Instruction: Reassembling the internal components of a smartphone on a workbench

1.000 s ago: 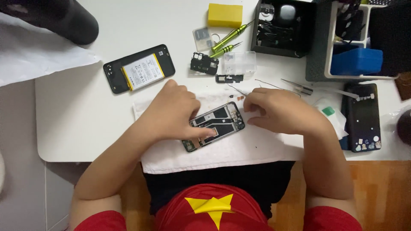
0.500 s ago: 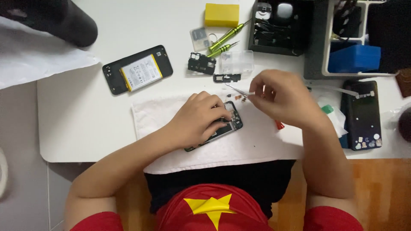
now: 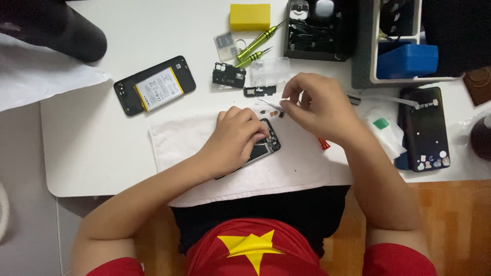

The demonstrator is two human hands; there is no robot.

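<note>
Left hand point(image 3: 236, 137): palm down, fingers curled and pressed downward, forearm running in from lower left, elbow bent outward. Right hand point(image 3: 318, 106): raised a little further out than the left, thumb and forefinger in a closed pinch grip, other fingers curled, forearm coming up from lower right.

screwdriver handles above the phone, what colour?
Bright green, on both screwdrivers, with dark tips. Clearest in the head view, the only one.

My white table point(image 3: 92, 153) carries a white cloth point(image 3: 286, 174), an opened phone back with its battery point(image 3: 154, 92), two green screwdrivers point(image 3: 254, 48), a yellow block point(image 3: 249, 17) — and a dark phone point(image 3: 424, 128) at my right.
</note>
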